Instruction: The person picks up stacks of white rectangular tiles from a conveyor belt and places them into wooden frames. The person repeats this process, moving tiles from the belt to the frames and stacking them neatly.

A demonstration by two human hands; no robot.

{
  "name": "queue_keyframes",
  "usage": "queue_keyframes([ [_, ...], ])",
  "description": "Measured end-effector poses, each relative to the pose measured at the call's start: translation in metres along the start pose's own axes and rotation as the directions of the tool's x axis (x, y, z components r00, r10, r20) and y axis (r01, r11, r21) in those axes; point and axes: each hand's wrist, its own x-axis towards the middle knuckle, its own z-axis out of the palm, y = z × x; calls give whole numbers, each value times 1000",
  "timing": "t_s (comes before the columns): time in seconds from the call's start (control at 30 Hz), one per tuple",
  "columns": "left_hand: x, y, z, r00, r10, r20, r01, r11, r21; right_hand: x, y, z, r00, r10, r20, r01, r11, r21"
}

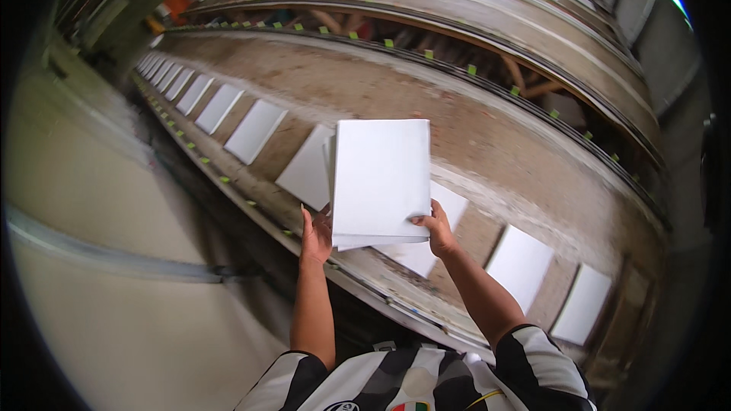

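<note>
Between my two hands is a stack of white rectangular sheets or thin boards [382, 175], held above the long brown table. The lower pieces stick out unevenly at its left and near edges. My right hand [436, 228] grips the near right corner, its thumb on the top face and the other fingers mostly beneath. At the near left edge, my left hand [317, 234] supports the stack; its thumb points up beside it, and its remaining fingers are partly hidden. Partly covered by the stack, a white sheet [301, 170] lies on the table.
The long table [365, 84] carries a spaced row of white sheets, including one at the right [520, 266] and another farther left [256, 130]. Small green tabs [429, 54] line its edges. A second long table [487, 11] runs behind it. Pale floor [99, 289] lies left.
</note>
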Motion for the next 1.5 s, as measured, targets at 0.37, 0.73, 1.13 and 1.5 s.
queue_keyframes([
  [0.37,-4,-262,146,975,-214,-65,221,877,427,-207,-57,-225,979,-108,-173,85,987,-136],
  [0.73,-61,-408,233,945,-328,-11,284,802,525,-350,-56,-346,944,-92,-316,78,995,-57],
  [1.13,-32,-412,214,932,-363,-13,303,758,577,-316,2,-363,901,-158,-405,119,986,-119],
  [1.5,-43,-406,243,1000,-1,2,-2,328,945,-300,31,-378,865,-150,-479,37,971,-237],
])
